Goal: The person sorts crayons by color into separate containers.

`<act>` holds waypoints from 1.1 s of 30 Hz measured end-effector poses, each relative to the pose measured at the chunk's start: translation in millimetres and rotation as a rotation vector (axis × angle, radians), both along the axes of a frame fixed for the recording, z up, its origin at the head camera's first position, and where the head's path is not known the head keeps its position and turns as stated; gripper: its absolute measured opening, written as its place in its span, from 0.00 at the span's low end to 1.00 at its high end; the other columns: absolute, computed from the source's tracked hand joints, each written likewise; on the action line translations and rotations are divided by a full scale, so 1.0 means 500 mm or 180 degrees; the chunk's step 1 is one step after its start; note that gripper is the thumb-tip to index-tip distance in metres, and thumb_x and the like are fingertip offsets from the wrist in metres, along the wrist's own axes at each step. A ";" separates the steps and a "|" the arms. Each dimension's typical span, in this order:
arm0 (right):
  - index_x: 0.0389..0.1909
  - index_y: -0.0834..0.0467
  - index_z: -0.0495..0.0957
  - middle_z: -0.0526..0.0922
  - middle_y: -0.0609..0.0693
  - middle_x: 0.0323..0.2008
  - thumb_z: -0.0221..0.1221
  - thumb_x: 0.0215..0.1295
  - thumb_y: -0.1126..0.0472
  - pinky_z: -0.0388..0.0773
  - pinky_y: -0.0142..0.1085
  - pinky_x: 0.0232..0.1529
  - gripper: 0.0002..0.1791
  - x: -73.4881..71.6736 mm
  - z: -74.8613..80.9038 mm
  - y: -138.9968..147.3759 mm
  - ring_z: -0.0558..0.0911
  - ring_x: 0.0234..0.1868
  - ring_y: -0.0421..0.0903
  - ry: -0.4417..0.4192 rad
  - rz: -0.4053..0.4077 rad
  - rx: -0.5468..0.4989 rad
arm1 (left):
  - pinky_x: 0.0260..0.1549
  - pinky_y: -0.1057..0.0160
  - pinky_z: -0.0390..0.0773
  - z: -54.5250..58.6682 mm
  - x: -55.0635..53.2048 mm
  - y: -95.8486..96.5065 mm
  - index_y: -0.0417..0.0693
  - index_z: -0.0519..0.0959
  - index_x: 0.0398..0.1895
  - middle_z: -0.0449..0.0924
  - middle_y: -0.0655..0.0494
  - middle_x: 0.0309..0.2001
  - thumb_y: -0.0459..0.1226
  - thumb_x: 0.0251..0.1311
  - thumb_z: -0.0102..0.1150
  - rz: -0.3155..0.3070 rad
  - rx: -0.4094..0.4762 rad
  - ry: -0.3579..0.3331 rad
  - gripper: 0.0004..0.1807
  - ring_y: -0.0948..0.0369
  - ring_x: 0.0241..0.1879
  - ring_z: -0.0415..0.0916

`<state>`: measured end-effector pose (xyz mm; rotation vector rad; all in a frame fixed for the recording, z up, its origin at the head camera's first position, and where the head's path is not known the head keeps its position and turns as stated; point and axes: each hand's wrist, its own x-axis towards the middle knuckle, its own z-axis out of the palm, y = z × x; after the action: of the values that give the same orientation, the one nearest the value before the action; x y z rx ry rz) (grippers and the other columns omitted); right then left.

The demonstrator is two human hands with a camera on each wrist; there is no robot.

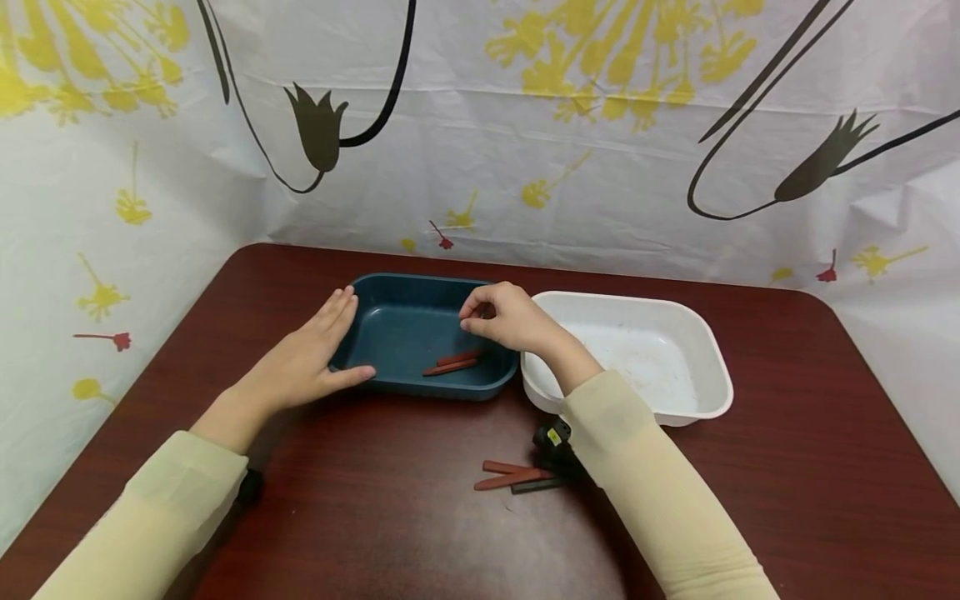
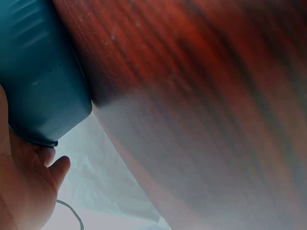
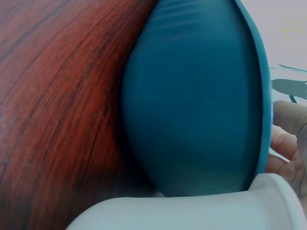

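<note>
A dark teal tray (image 1: 408, 387) stands on the table with two thin red-brown sticks (image 1: 450, 365) lying in its near right part. My left hand (image 1: 311, 354) rests on the tray's left end, fingers straight along the rim and thumb apart at the near side. Over the tray's right part hovers my right hand (image 1: 510, 317), its fingers bent and the thumb near the index finger. Whether anything is between those fingertips is not clear. Partly covered by the right wrist's dark strap, several red-brown (image 1: 510, 481) and dark sticks (image 1: 536, 486) lie on the table.
A white tray (image 1: 716, 367) stands right of the teal one, close against it, under the right forearm. Both are on a dark red-brown wooden table (image 1: 360, 500). Behind it hangs a white sheet (image 1: 450, 150) with yellow and dark flower prints.
</note>
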<state>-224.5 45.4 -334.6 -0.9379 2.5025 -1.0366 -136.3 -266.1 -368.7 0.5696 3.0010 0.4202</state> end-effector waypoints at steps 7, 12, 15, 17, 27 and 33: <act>0.43 0.58 0.84 0.85 0.53 0.40 0.62 0.68 0.61 0.76 0.38 0.38 0.07 0.008 0.009 0.010 0.78 0.34 0.48 0.0019 -0.0017 -0.0073 | 0.73 0.41 0.54 0.000 0.000 0.002 0.38 0.41 0.79 0.35 0.46 0.81 0.65 0.62 0.55 -0.0001 -0.0010 0.0033 0.58 0.48 0.81 0.35; 0.44 0.58 0.84 0.85 0.53 0.41 0.61 0.69 0.61 0.77 0.38 0.39 0.08 0.013 0.012 0.013 0.79 0.35 0.47 -0.0072 -0.0033 -0.0133 | 0.73 0.41 0.54 0.000 0.001 0.002 0.38 0.41 0.79 0.35 0.46 0.81 0.65 0.62 0.54 0.0006 -0.0015 0.0017 0.58 0.49 0.81 0.34; 0.44 0.58 0.84 0.85 0.52 0.41 0.61 0.69 0.60 0.78 0.38 0.41 0.08 0.015 0.012 0.015 0.80 0.36 0.46 -0.0095 -0.0018 -0.0173 | 0.73 0.41 0.54 0.000 0.001 0.002 0.38 0.40 0.79 0.35 0.46 0.81 0.65 0.62 0.54 0.0009 -0.0007 0.0005 0.58 0.49 0.81 0.34; 0.44 0.58 0.84 0.85 0.52 0.41 0.61 0.69 0.60 0.78 0.38 0.42 0.08 0.016 0.012 0.016 0.81 0.37 0.45 -0.0086 0.0005 -0.0196 | 0.73 0.41 0.55 0.000 0.001 0.002 0.39 0.40 0.79 0.35 0.47 0.81 0.65 0.62 0.54 0.0008 0.0000 0.0005 0.58 0.49 0.81 0.34; 0.44 0.57 0.84 0.85 0.52 0.42 0.60 0.69 0.61 0.79 0.39 0.43 0.08 0.013 0.016 0.032 0.81 0.39 0.46 -0.0131 0.0033 -0.0353 | 0.73 0.40 0.55 0.004 0.001 0.003 0.39 0.40 0.79 0.34 0.47 0.81 0.65 0.62 0.54 0.0002 0.0006 0.0003 0.58 0.47 0.80 0.35; 0.45 0.58 0.84 0.85 0.53 0.42 0.60 0.70 0.60 0.79 0.39 0.44 0.08 0.020 0.022 0.041 0.81 0.40 0.46 -0.0159 0.0038 -0.0373 | 0.73 0.40 0.55 0.006 0.001 0.003 0.39 0.40 0.79 0.34 0.47 0.81 0.65 0.62 0.54 0.0001 0.0001 -0.0003 0.58 0.48 0.81 0.35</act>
<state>-214.5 65.8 -323.5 -0.9460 2.4151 -1.1989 -135.8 -264.6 -365.9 0.5687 3.0002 0.4211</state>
